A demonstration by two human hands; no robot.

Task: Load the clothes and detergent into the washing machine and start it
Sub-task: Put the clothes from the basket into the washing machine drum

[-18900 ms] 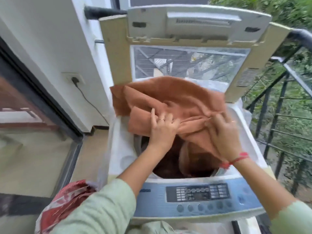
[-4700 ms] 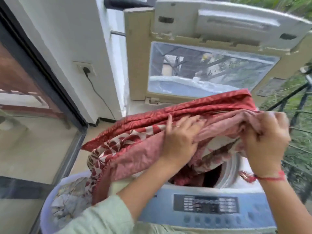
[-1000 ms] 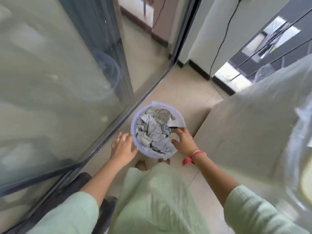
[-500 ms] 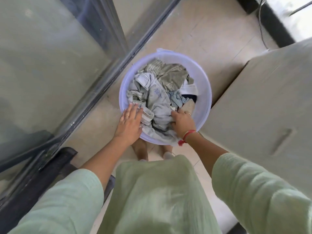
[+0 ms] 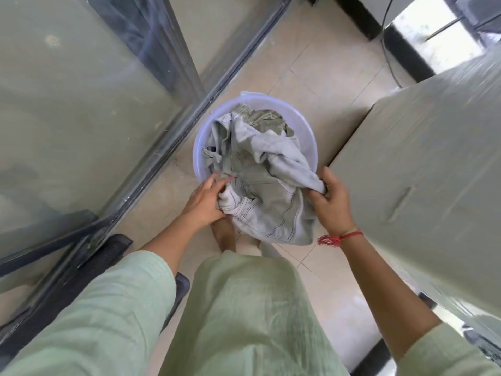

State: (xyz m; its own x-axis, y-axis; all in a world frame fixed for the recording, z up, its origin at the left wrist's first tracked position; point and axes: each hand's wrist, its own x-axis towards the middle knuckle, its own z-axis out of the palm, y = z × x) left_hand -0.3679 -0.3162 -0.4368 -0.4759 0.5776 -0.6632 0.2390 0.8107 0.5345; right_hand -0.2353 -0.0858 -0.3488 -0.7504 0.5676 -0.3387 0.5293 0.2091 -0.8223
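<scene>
Both hands grip jeans (overhanging tub rim).

We note that the pale jeans, lying in the basin half a second ago, are now bunched and drawn over its near rim. The left hand and right hand, earlier resting on the pile, now grip them.

Pale greys and greens over beige tile.
The jeans are washed-out pale grey with dark contrast stitching; an olive-khaki garment shows at the far side of the translucent lavender tub. The tunic is plain mint green, the wrist thread bright red, the floor tiles beige, the skirting black.
</scene>
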